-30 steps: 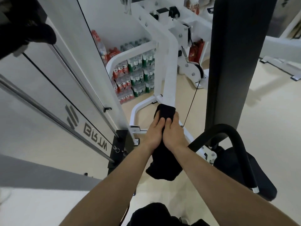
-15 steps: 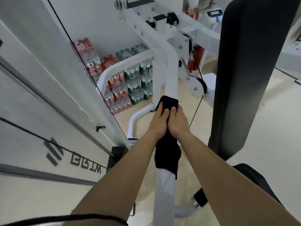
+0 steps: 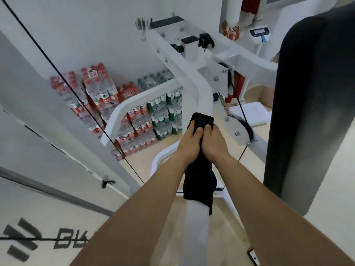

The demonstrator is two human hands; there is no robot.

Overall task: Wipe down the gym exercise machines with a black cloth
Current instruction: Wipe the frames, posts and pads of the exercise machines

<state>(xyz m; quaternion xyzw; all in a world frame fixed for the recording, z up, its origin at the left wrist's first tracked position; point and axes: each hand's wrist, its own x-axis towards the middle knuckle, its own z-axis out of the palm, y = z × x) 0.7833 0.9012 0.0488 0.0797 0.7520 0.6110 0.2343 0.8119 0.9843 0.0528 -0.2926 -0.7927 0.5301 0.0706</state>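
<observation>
Black cloth wrapped round the white bar of the machine, just below where the bar bends away. Its top edge pokes out past the thumbs, and a loose tail hangs down the bar under the wrists. Left hand and right hand are side by side and touching, both curled round cloth and bar. Thumbs are pressed on top; the other fingers are hidden behind the bar.

Risks, as I judge them:
- Pulley and its cable sit just beside the right hand. A stroke drifting right could graze knuckles on the plate or bolts, or drag the cloth's edge into the wheel.
- The bend ahead: the cloth is likely to bunch there or slip from under the thumbs, leaving a patch missed.
- The tail hangs free and could catch on the frame lower down, pulling the wrap askew.
- The back of the bar can't be checked from here, so dirt may stay unseen.

Further out — a dark pad stands near on the right, and stacked bottles sit against the wall, well apart.
</observation>
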